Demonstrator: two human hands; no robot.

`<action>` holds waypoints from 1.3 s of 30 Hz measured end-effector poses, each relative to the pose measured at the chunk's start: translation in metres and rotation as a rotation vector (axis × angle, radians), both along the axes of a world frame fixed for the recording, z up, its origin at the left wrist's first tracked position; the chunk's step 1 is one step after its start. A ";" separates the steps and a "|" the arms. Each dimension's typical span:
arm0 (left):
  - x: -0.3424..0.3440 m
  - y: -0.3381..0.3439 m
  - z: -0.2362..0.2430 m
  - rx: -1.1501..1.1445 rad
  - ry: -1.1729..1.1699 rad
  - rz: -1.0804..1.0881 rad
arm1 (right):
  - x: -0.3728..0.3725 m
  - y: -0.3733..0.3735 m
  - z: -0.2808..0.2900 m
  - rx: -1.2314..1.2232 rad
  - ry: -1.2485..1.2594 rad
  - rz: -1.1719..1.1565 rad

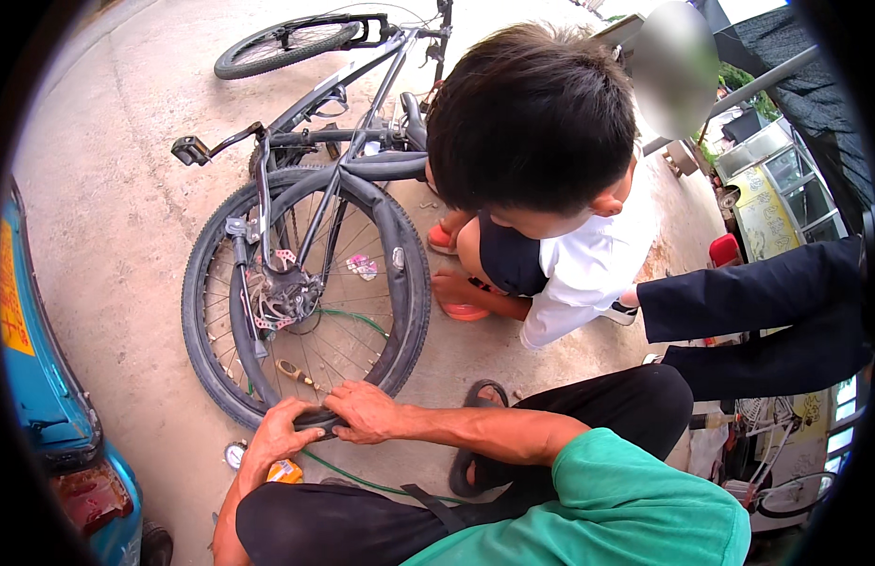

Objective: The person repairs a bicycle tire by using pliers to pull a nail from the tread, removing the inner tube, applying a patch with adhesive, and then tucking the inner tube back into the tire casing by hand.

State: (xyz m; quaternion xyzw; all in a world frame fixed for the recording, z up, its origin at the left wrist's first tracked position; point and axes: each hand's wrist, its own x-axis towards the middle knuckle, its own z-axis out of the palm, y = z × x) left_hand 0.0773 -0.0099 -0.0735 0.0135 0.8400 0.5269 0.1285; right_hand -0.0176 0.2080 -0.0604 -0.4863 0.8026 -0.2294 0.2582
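Note:
A bicycle lies on its side, and its near wheel has a knobby black tyre (194,321). A dark inner tube (397,241) hangs out of the tyre along the right of the wheel. My left hand (284,434) is closed on the tyre's near edge. Beside it, my right hand (362,412) is closed on the same stretch, fingers bent over the rubber. How the tube lies under my fingers is hidden. Just beyond my hands, a tool with a brownish handle (291,371) rests at the spokes. The brake disc (284,292) sits at the wheel's centre.
A person in a white shirt (588,259) squats right of the wheel; another person's dark-trousered leg (739,292) is behind. A green hose (362,481) crosses the ground near a round gauge (234,455) and an orange-yellow packet (284,471). A blue vehicle (50,368) stands left.

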 end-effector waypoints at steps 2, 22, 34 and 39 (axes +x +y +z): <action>0.000 -0.020 -0.003 0.076 -0.022 0.171 | 0.001 0.001 -0.001 0.052 0.032 -0.001; -0.126 -0.164 -0.132 -0.346 0.009 0.715 | 0.007 0.001 -0.005 0.000 0.156 -0.040; -0.018 -0.164 -0.123 -0.680 -0.209 0.946 | -0.001 0.015 -0.004 -0.046 0.105 -0.070; -0.045 -0.163 -0.091 -0.544 -0.146 0.887 | -0.002 0.012 -0.001 -0.032 0.101 -0.050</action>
